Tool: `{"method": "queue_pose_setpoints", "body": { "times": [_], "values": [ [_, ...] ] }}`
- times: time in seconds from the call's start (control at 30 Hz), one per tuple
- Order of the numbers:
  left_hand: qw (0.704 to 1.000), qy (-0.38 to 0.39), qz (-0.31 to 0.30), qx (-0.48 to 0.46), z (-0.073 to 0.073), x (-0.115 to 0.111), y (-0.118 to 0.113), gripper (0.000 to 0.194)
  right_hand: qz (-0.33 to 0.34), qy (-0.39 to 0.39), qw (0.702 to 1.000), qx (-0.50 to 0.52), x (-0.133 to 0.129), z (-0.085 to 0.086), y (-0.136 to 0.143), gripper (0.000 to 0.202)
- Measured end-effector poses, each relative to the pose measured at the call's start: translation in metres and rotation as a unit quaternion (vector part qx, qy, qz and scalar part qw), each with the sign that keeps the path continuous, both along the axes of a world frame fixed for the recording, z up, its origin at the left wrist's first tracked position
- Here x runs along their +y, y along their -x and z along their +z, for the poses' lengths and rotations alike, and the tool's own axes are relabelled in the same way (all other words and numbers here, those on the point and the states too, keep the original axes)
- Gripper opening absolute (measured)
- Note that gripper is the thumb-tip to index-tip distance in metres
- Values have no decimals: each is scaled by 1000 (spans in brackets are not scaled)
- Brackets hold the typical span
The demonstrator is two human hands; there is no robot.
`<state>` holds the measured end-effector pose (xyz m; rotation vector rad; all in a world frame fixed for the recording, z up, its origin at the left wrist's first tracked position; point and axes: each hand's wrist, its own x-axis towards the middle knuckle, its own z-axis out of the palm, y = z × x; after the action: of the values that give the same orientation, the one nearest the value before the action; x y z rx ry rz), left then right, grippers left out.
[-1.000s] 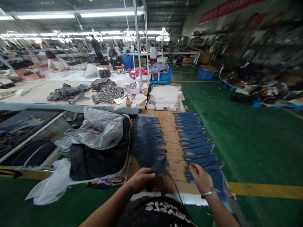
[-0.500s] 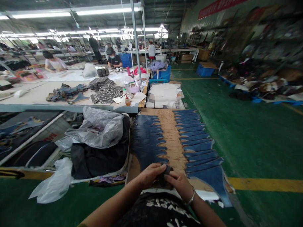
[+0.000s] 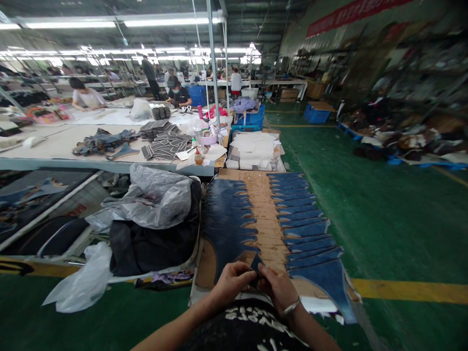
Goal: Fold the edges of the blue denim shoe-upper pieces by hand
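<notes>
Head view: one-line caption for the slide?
Both hands, left hand and right hand, pinch a dark blue cut piece over cardboard lined with matching pieces.

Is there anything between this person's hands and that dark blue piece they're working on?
Nothing visible stands between them. Both the left hand and the right hand already pinch the small dark blue piece between their fingertips, just above the near end of the cardboard sheet where rows of blue pieces lie.

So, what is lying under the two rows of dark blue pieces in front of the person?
A brown cardboard sheet lies under the blue pieces; its bare strip shows between both rows. Whatever supports the cardboard is covered, apart from the green floor beside it.
</notes>
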<state>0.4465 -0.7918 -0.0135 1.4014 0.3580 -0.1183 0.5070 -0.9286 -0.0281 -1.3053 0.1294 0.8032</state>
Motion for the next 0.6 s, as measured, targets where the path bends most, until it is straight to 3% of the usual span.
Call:
{"method": "queue_pose_setpoints", "body": {
  "times": [0.1,0.23,0.4,0.5,0.6],
  "values": [
    [1000,16,-10,-11,2,2,3,28,6,25,1000,-5,1,3,2,33],
    [999,-27,19,-5,2,2,6,28,8,34,999,-14,2,2,4,34],
    [999,-40,26,-27,2,1,8,27,52,5,998,-28,1,1,5,31],
    [998,-32,32,-36,4,2,10,28,109,65,983,-135,-4,7,4,33],
    [998,-41,27,-39,4,4,12,29,107,161,932,-307,-9,16,1,25]
  ]
}}
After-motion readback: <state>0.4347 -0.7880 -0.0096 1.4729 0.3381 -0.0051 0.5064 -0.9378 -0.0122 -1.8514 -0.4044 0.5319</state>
